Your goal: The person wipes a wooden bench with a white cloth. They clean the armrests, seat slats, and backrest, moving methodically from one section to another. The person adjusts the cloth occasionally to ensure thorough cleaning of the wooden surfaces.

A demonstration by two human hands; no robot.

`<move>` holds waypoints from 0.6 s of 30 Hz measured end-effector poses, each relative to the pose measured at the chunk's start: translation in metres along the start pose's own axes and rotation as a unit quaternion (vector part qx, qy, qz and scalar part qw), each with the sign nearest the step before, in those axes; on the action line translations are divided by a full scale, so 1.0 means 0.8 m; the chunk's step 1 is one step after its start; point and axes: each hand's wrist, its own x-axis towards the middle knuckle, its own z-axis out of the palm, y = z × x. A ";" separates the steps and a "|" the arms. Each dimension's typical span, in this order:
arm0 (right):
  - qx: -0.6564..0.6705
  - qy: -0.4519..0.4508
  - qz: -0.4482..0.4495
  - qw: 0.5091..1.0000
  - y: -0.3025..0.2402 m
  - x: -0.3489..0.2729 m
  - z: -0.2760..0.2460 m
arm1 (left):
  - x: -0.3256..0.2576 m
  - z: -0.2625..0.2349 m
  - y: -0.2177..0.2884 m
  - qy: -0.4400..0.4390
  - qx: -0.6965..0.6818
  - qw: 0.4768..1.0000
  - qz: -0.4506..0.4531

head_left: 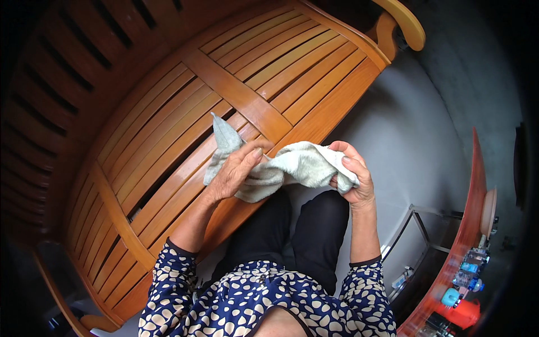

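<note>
1. Wooden slatted bench [185, 112], honey-brown, filling the picture from 9 to 12 o'clock; seat slats bare apart from one corner of cloth lying on them near the centre. No package or label on it.
2. Left hand [234, 171], just left of centre: fingers curled and closed over the left part of the cloth, thumb pressing from above.
3. Pale grey-green cloth [292, 165], soft towel-like fabric, at centre, stretched loosely between both hands above the bench's front edge and the person's dark trousers. It is bunched and rumpled, one pointed corner sticking up toward 11 o'clock. Judged progress: early; the cloth is gathered, not yet flat or folded, and nothing finished lies nearby.
4. Right hand [352, 174], just right of centre: fingers pinched shut on the cloth's right end.
5. Glass-topped side table [421, 236], 4 o'clock, metal-framed, with a small white-and-blue item beneath it, too small to tell.
6. Orange shelf edge [474, 224], 3 to 5 o'clock, carrying small blue-capped containers [469, 269] and a red box-shaped item [463, 312]; labels unreadable.
</note>
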 end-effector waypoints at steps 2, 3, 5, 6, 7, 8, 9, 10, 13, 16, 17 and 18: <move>-0.053 -0.008 -0.041 0.998 -0.013 -0.004 0.021 | 0.005 -0.002 0.001 -0.006 0.088 0.996 -0.022; -0.102 -0.028 -0.040 0.994 -0.019 -0.008 0.029 | 0.011 0.002 0.009 -0.029 0.189 0.981 -0.031; -0.198 -0.071 -0.039 0.977 -0.028 -0.017 0.043 | 0.020 0.014 0.007 -0.063 0.383 0.921 0.006; -0.238 -0.095 -0.047 0.966 -0.029 -0.021 0.053 | 0.025 0.018 -0.008 -0.054 0.414 0.908 0.044; -0.285 -0.125 -0.086 0.946 -0.028 -0.023 0.064 | 0.024 0.020 -0.019 -0.033 0.445 0.893 0.061; -0.359 -0.155 -0.120 0.912 -0.030 -0.025 0.066 | 0.027 0.026 -0.022 -0.013 0.473 0.878 0.080; -0.430 -0.184 -0.154 0.871 -0.030 -0.028 0.067 | 0.026 0.030 -0.023 0.052 0.373 0.924 0.064; -0.442 -0.160 -0.175 0.865 -0.023 -0.034 0.079 | 0.025 0.032 -0.023 0.117 0.268 0.955 0.046; -0.471 -0.164 -0.174 0.849 -0.001 -0.053 0.090 | 0.029 0.031 -0.010 0.143 -0.239 0.961 0.002; -0.424 -0.113 -0.143 0.887 0.019 -0.046 0.073 | 0.009 0.029 -0.014 0.028 -0.481 0.870 0.106; -0.372 -0.020 -0.199 0.907 0.032 -0.039 0.061 | 0.006 0.032 -0.002 0.093 -0.441 0.892 -0.019; -0.388 0.056 -0.231 0.891 0.028 -0.027 0.052 | -0.006 0.034 0.011 0.111 -0.407 0.906 -0.023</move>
